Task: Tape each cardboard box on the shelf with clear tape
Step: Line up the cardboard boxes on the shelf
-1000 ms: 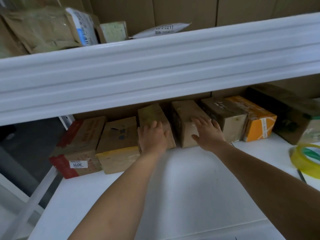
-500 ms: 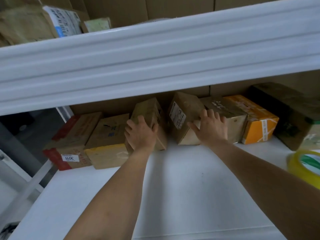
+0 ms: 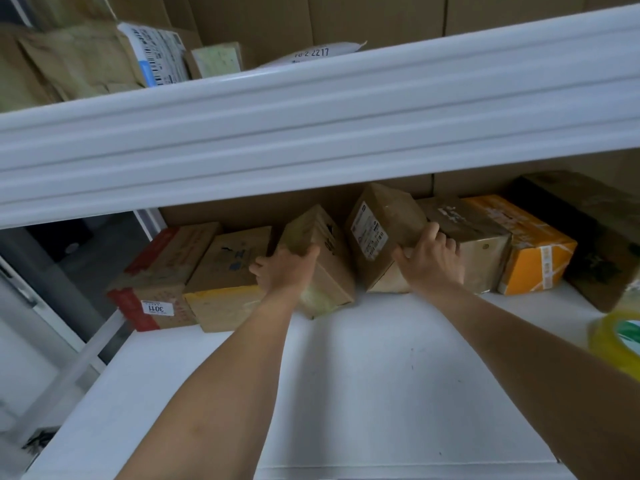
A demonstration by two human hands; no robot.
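Several cardboard boxes stand in a row at the back of the white shelf. My left hand grips a small brown box, which is tilted up on its front edge. My right hand grips a second brown box with a white label on its left side, also tilted. A roll of clear yellowish tape lies at the right edge of the shelf, partly cut off by the frame.
Left of the held boxes sit a yellow-fronted box and a red-taped box. To the right stand a brown box, an orange box and a dark box. The upper shelf beam hangs overhead.
Both hands went from resting on the two middle boxes to gripping them. The boxes have tipped up and turned, and the right one now shows its labelled side.
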